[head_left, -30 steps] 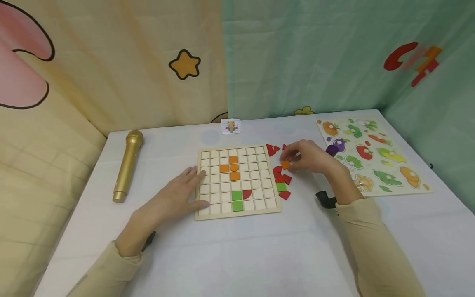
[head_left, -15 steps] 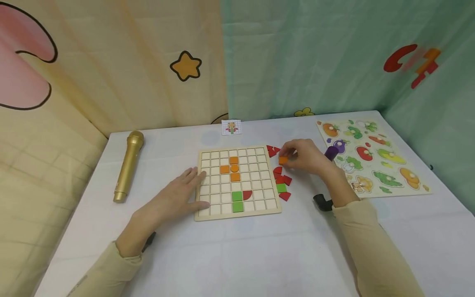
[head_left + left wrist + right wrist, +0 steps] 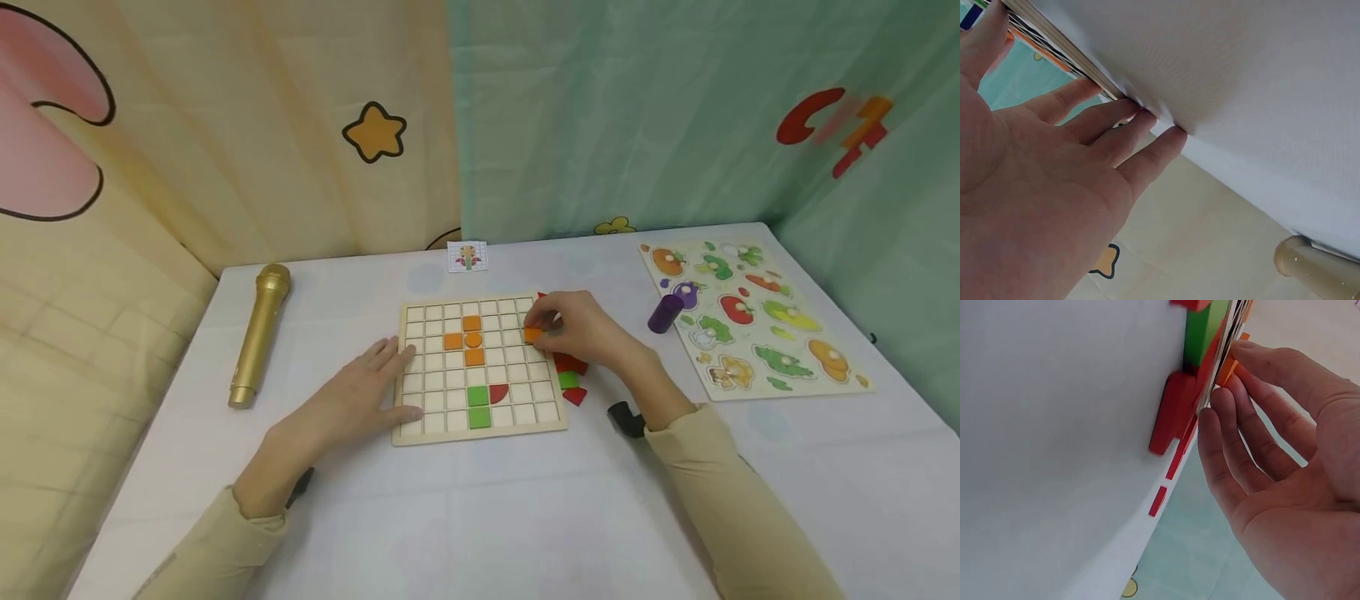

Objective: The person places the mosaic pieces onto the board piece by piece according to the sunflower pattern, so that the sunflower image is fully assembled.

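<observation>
My right hand (image 3: 577, 329) pinches an orange square tile (image 3: 532, 335) between thumb and fingers, over the right edge of the wooden grid board (image 3: 442, 438); the right wrist view shows the orange tile (image 3: 1227, 370) at the fingertips. My left hand (image 3: 348, 400) rests with extended fingers on the board's left edge; in the left wrist view its fingertips (image 3: 1175, 134) touch the cloth beside the board's side. On the grid lie three orange squares around an orange disc (image 3: 472, 340), two green squares (image 3: 479, 407) in one column and a red quarter-circle (image 3: 498, 392).
Red pieces (image 3: 574, 396) and a green square (image 3: 569, 381) lie right of the board, partly behind my right hand. A picture card (image 3: 467, 257) lies behind it, a gold microphone (image 3: 260, 333) at left. A purple cylinder (image 3: 665, 314) stands by a vegetable puzzle board (image 3: 780, 358).
My right hand has lifted the orange square from beside the red pieces and carried it left over the board's right edge. The left hand stays in place.
</observation>
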`<state>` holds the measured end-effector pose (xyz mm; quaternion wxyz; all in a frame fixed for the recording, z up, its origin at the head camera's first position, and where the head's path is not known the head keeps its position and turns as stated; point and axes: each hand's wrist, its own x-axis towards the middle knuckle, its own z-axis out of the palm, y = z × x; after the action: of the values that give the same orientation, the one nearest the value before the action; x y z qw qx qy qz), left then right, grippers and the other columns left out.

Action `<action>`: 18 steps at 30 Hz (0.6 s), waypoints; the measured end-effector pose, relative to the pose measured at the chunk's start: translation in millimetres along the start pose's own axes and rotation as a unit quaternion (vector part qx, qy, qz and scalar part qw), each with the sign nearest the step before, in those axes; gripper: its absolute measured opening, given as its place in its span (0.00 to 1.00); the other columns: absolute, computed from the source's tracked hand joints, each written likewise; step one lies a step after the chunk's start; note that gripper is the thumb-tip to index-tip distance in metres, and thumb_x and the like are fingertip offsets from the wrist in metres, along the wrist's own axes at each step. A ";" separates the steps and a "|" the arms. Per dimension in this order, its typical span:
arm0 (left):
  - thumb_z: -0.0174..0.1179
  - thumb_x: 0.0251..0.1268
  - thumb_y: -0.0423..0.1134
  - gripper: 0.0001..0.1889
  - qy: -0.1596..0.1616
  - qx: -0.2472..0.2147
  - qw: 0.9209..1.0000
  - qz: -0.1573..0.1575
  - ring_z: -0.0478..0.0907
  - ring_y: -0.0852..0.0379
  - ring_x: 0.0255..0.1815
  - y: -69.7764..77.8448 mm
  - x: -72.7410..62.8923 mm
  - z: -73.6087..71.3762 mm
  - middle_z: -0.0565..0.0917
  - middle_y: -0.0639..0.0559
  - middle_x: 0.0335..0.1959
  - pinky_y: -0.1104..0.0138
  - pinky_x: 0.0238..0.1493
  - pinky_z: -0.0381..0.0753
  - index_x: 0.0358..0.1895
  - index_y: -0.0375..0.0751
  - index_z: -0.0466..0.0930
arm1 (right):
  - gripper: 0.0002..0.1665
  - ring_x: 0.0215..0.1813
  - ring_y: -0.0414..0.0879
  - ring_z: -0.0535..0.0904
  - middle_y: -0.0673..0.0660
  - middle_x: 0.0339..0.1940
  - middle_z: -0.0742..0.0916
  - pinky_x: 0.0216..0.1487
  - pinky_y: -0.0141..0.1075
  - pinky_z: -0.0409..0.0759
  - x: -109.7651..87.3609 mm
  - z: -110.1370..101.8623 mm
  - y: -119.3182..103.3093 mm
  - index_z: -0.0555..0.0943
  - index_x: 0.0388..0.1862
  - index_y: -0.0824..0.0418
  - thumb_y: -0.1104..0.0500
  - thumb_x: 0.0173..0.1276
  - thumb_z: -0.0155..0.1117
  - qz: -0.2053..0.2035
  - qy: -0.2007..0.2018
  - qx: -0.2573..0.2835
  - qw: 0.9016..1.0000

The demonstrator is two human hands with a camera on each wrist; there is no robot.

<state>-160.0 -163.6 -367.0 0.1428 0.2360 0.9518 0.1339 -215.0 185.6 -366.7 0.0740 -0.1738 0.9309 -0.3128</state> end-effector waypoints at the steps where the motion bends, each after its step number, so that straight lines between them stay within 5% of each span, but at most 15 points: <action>1: 0.66 0.71 0.61 0.49 0.000 0.000 1.000 0.000 0.47 0.30 0.86 0.0 0.3 -0.2 0.51 0.30 0.86 0.36 0.82 0.55 0.84 0.37 0.55 | 0.14 0.51 0.51 0.82 0.54 0.46 0.89 0.60 0.46 0.86 0.7 0.8 -2.0 0.88 0.51 0.59 0.64 0.67 0.76 -0.002 -0.002 0.001 1.000; 10: 0.67 0.70 0.61 0.49 0.008 -0.007 1.000 0.003 0.48 0.30 0.86 -4.8 -0.7 2.8 0.52 0.31 0.86 0.35 0.81 0.56 0.84 0.37 0.57 | 0.12 0.49 0.51 0.80 0.54 0.45 0.88 0.56 0.41 0.84 16.1 10.9 -21.4 0.88 0.48 0.58 0.62 0.67 0.77 0.003 -0.027 0.004 1.000; 18: 0.66 0.70 0.62 0.49 0.013 -0.001 1.000 0.010 0.49 0.32 0.86 -4.8 1.5 3.8 0.53 0.33 0.86 0.36 0.81 0.57 0.84 0.39 0.57 | 0.09 0.47 0.49 0.81 0.53 0.44 0.89 0.53 0.39 0.84 34.2 19.5 -38.5 0.88 0.47 0.59 0.62 0.68 0.76 -0.032 -0.044 0.005 0.999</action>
<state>-161.9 -166.3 -372.3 0.1295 0.2432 0.9511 0.1394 -231.3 133.5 -359.7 0.1061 -0.2165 0.9190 -0.3121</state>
